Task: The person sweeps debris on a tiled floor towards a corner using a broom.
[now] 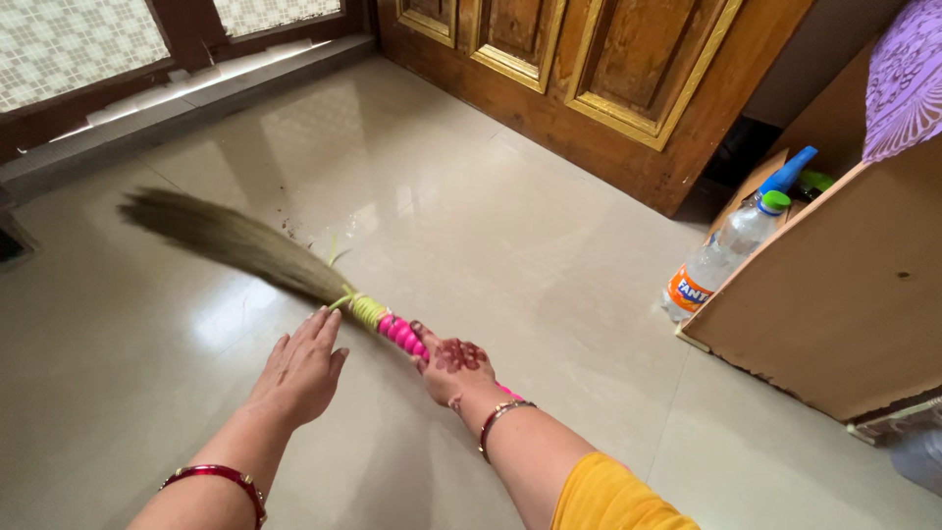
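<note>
The right hand [453, 367] is closed round the pink-wrapped handle of the grass broom [257, 251] while the left hand [300, 368] hovers flat and empty beside it — a wide one-handed sweep could swing toward the plastic bottle [724, 251] well right of the broom and topple it.

One grass broom [245, 245], two hands, left [299, 368] and right [453, 368], two bangles, one clear plastic bottle [721, 257], one wooden door [589, 69], one cabinet [844, 294].
</note>
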